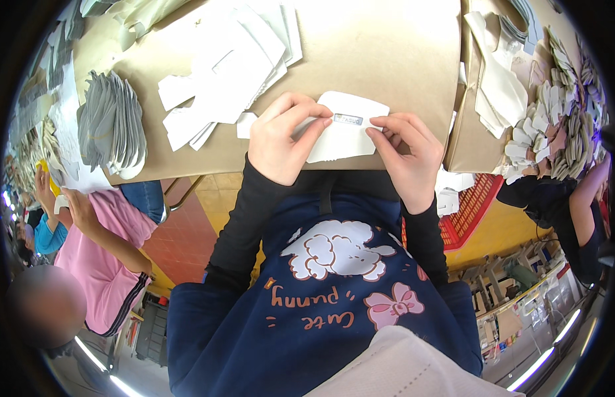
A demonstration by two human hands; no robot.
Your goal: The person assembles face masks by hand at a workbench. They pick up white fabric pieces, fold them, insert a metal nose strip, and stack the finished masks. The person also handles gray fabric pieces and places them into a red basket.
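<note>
A small grey rectangular label lies across a white shaped piece at the table's near edge. My left hand is closed in a pinch at the label's left end. At the other end, the thumb and forefinger of my right hand are pinched together. Exactly how much of the label or piece sits between the fingertips is hidden. Just beyond my left hand lies a loose fanned pile of white pieces, some with a similar label outline.
The brown-covered table holds a grey stack of pieces at left. Another table at right carries white pieces and several bundles. Below it is a red basket. A co-worker in pink works at left; another person's arm shows at right.
</note>
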